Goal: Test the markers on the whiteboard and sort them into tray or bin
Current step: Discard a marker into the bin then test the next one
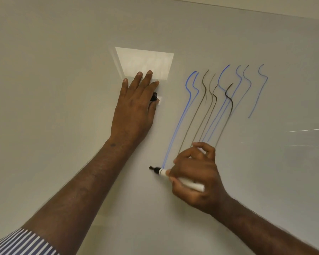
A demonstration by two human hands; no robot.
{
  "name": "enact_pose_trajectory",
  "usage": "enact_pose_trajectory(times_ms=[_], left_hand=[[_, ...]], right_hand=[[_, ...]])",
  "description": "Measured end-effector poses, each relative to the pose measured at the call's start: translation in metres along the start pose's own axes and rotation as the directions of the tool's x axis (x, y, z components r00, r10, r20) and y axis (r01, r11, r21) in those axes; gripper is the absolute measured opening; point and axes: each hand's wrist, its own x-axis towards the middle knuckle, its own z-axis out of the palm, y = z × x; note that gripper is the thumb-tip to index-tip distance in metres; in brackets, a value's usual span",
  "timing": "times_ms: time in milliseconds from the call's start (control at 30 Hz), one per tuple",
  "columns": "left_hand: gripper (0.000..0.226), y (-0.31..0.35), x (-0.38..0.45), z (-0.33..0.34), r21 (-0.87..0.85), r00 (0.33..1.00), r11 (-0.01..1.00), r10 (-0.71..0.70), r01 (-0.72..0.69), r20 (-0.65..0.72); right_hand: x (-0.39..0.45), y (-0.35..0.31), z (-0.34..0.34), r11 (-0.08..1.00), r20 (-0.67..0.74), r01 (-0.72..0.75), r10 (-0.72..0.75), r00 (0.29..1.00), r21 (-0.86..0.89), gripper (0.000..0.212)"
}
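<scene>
Head view looks at a big whiteboard (63, 89). One arm reaches up from the low left, and the left hand (134, 105) lies flat on the board with its fingers (147, 78) straight and spread. A black marker cap (153, 96) peeks out from under that hand, tucked by the thumb. The right hand (195, 173) comes from the low right, and its fingers are curled tight around a marker (175, 176). That marker has a white body and a black front end. It lies almost sideways, with its tip pointing left and a bit up, and the tip is at the board just beside the bottom of a blue line (175, 129). More wavy blue and dark lines sit side by side above the right hand. A striped sleeve (20, 243) shows at the bottom left corner
</scene>
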Motion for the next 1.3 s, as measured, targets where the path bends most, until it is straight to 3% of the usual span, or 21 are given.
enact_pose_trajectory(times_ms=[167, 233, 333, 467, 600, 800, 1033, 1300], left_hand=[[0.045, 0.001, -0.001, -0.001, -0.004, 1.000, 1.000, -0.006, 0.006, 0.009], [0.046, 0.001, -0.001, -0.003, -0.013, 1.000, 1.000, -0.004, 0.004, 0.012], [0.046, 0.001, -0.001, -0.003, -0.020, 1.000, 1.000, -0.001, 0.002, 0.007], [0.045, 0.001, -0.002, -0.002, -0.021, 1.000, 1.000, -0.008, 0.009, 0.013], [0.044, 0.001, -0.002, -0.003, -0.024, 1.000, 1.000, -0.010, 0.010, 0.007], [0.043, -0.001, -0.003, -0.001, -0.006, 1.000, 1.000, -0.013, 0.013, 0.005], [0.044, -0.001, -0.004, -0.002, -0.009, 1.000, 1.000, -0.003, 0.003, -0.006], [0.043, 0.000, -0.007, -0.003, -0.034, 1.000, 0.999, -0.002, 0.002, -0.006]], right_hand=[[0.011, -0.003, -0.009, 0.993, 0.088, 0.115, -0.111, 0.990, -0.039, 0.002], [0.029, 0.002, -0.020, 0.990, 0.049, 0.132, -0.130, 0.990, -0.046, 0.008], [0.065, 0.017, -0.040, 0.995, -0.128, 0.032, -0.045, 0.991, -0.098, 0.014], [0.112, 0.042, -0.063, 0.976, -0.315, -0.158, 0.105, 0.943, -0.149, 0.007], [0.139, 0.052, -0.068, 0.948, -0.400, -0.291, 0.220, 0.890, -0.126, 0.012], [0.144, 0.054, -0.061, 0.933, -0.367, -0.341, 0.280, 0.887, -0.112, 0.020], [0.124, 0.039, -0.047, 0.973, -0.188, -0.190, 0.164, 0.968, -0.130, 0.003], [0.088, 0.019, -0.043, 0.983, -0.123, -0.135, 0.120, 0.985, -0.122, 0.009]])
